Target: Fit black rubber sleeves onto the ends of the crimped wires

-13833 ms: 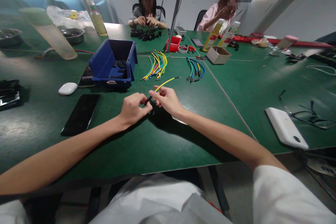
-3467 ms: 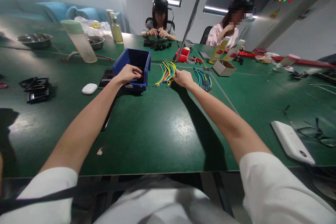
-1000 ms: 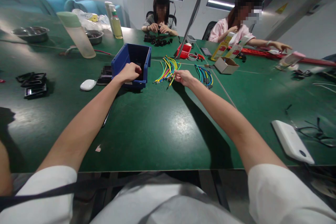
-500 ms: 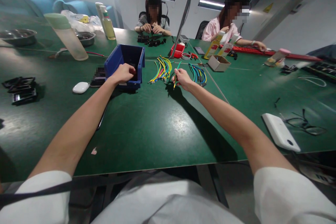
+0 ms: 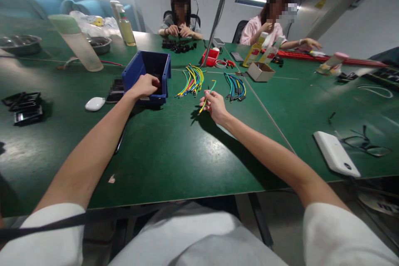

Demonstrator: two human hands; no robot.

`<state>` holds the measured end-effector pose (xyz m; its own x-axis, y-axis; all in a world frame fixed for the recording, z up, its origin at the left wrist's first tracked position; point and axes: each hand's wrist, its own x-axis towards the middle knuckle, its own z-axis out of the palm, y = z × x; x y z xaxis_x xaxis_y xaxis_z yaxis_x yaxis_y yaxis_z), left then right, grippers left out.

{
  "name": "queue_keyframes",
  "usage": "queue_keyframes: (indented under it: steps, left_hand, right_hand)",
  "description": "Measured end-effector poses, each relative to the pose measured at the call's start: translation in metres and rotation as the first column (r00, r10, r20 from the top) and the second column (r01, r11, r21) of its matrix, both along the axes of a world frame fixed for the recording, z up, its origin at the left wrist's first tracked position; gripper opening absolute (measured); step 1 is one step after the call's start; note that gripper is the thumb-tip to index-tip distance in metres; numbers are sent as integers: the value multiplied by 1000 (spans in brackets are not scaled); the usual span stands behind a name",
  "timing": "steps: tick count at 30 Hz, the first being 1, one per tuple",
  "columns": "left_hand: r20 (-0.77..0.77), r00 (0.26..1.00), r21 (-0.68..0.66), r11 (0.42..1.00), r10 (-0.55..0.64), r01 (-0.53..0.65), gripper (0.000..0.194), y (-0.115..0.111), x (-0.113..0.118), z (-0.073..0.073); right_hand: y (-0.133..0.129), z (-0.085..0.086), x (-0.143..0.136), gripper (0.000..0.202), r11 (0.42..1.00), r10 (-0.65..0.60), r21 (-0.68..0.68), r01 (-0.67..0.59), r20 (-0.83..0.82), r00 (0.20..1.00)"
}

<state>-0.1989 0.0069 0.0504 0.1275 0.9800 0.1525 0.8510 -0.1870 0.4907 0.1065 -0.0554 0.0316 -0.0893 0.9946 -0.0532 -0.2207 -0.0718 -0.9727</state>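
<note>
My left hand reaches over the front lip into a blue plastic bin. Its fingers are curled down inside, and whatever they touch there is hidden. With thumb and fingers my right hand pinches a short yellow-green wire, held slantwise above the green table. The wire's lower end carries a metal terminal. Between the bin and my right hand lies a bundle of yellow, green and red wires. To the right of it rests a second bundle of blue, green and dark wires.
A white earbud case and black parts lie to the left. A small cardboard box and a red container stand farther back. Front right are a white power bank and eyeglasses. Two people sit across the table.
My right hand has drawn slightly toward me with the yellow-green wire, away from the bundles. My left hand stays in the bin. The right-hand co-worker's arm has shifted.
</note>
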Motion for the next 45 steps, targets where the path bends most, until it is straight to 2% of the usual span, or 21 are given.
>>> queue_keyframes:
  steps: [4,7,10,17,23,29,34,39,45]
  left_hand:
    - [6,1000,2,1000,19,-19,28,1,0,-1]
    - [2,999,4,999,33,-33,29,2,-1,-1]
    - [4,999,-5,999,33,-33,29,2,-1,-1]
    - [-13,1000,-57,998,26,-27,31,-3,2,4]
    - [-54,997,-98,994,47,-53,36,-5,4,8]
    - [-87,995,-106,992,52,-62,33,-8,7,11]
    - [-99,991,-26,995,93,-96,25,-9,7,10]
    - [-47,994,101,991,97,-92,19,-9,4,5]
    - [42,990,327,934,138,-144,25,-21,12,5]
  right_hand:
    - [-14,-13,0,29,999,-32,27,32,15,999]
    - [-23,-25,-1,41,983,-95,163,86,47,994]
    - [-30,-32,-3,45,958,-126,265,106,60,990]
    - [-33,-27,-2,44,977,-35,213,17,79,996]
    - [-31,-30,-3,38,970,49,232,-69,90,995]
    - [-27,-36,-3,38,962,49,261,-83,133,990]
    - [-26,-37,-3,34,956,30,282,-82,182,983]
    - [-30,-34,-3,32,960,13,273,-66,189,982]
    - [-30,-34,-2,32,960,2,276,-52,178,984]
